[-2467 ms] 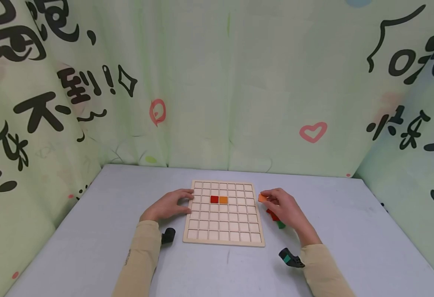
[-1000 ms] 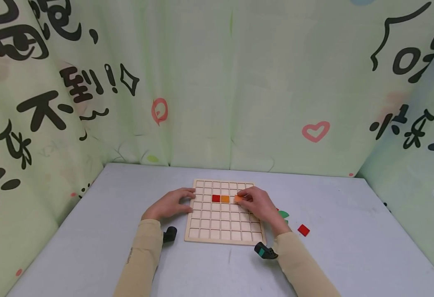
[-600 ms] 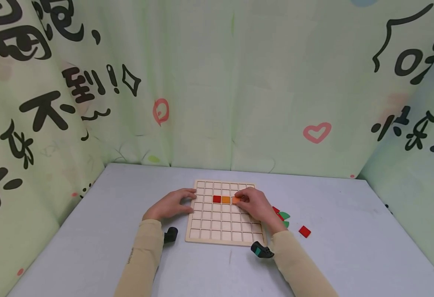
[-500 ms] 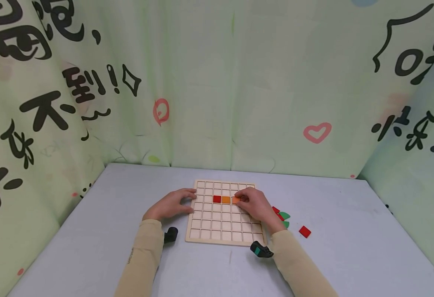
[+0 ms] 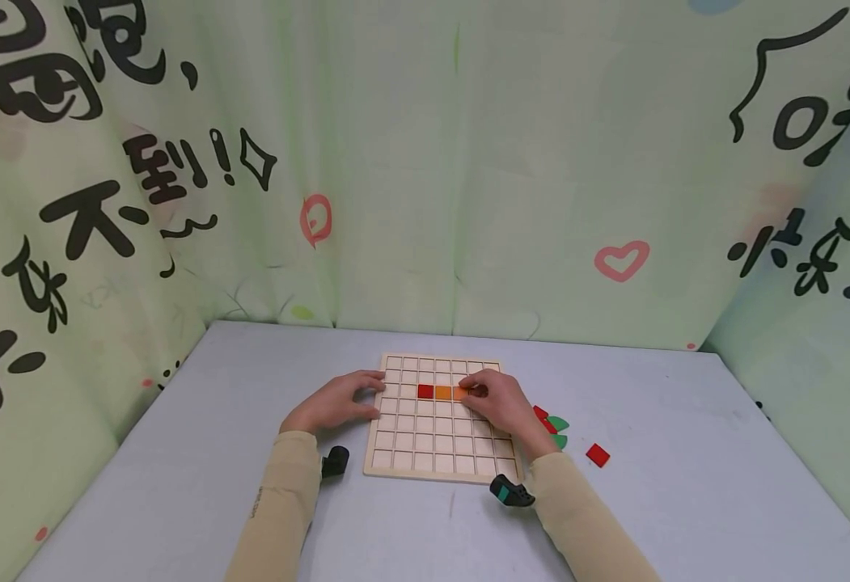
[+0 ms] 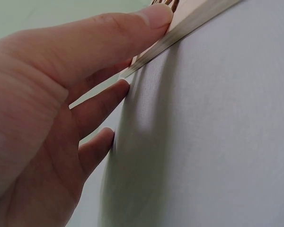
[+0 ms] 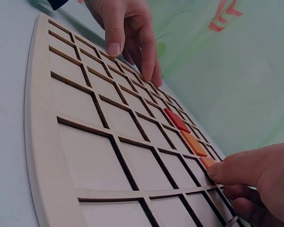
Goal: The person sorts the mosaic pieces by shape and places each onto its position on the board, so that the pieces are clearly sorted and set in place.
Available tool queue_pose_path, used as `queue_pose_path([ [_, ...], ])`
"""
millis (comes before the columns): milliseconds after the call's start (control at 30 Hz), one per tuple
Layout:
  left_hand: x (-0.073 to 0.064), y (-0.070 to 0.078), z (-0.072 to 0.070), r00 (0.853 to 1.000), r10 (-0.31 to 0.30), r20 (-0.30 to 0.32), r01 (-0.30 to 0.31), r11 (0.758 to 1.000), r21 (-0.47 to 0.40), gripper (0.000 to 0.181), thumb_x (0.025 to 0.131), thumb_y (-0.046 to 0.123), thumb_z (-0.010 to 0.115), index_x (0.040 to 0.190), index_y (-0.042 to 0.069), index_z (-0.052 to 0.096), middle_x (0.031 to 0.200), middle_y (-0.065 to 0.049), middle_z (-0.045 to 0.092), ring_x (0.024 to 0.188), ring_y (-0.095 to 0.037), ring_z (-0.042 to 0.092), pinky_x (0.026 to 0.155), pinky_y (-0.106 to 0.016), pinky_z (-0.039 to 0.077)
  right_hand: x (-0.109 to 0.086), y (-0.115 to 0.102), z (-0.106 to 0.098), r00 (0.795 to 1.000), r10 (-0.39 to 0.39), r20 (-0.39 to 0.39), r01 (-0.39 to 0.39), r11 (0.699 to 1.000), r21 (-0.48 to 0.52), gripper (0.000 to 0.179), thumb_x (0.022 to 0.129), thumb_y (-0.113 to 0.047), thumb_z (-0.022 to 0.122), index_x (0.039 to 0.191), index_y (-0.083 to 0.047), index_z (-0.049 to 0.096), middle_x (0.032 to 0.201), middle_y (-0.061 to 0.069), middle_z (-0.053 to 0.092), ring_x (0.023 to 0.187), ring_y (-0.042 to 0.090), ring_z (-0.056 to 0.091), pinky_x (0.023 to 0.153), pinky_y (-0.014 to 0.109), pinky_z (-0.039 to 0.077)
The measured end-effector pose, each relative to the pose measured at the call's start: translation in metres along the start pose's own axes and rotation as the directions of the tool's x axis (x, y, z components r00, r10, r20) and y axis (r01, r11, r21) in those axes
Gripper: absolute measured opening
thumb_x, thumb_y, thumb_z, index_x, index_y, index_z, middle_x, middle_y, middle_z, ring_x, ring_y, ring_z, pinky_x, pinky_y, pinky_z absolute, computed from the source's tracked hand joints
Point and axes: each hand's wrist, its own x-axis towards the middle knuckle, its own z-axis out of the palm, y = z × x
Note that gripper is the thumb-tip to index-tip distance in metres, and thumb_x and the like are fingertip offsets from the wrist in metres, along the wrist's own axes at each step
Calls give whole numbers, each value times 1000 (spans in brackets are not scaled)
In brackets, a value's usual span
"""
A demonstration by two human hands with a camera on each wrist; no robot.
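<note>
A wooden grid board (image 5: 403, 441) lies flat on the table. In one of its upper rows sit a red tile (image 5: 425, 392) and an orange tile (image 5: 442, 393), side by side. Directly right of them, my right hand (image 5: 503, 404) pinches a second orange tile (image 7: 208, 162), its thumb on the tile in the right wrist view; the fingers partly cover this tile. My left hand (image 5: 333, 400) rests at the board's left edge, thumb and fingertips touching the frame. In the left wrist view its thumb (image 6: 154, 16) lies against the wooden rim, with the fingers loosely extended.
Right of the board, partly behind the right forearm, lie red pieces (image 5: 545, 419) and green pieces (image 5: 559, 423). A red square tile (image 5: 598, 455) lies farther right on the white table (image 5: 657, 428). A printed curtain (image 5: 395, 178) hangs behind and on both sides.
My right hand has carried the orange tile leftward from beside the board to the cell next to the other orange tile, where it now sits lower. My left hand has stayed at the board's edge.
</note>
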Motion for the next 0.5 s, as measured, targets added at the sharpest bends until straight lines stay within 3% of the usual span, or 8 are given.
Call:
queue_pose_path([
  [500,0,-1,0,1000,4,-3,-4,1000,8,42,85,12,76,124,3,64,148,-5,47,141,-28,35,115,-43,30,1,1,3,999,41,-18,-41,999,7,20,87,-7,72,107,-7,73,110,7,68,92,20,60,87,39,53],
])
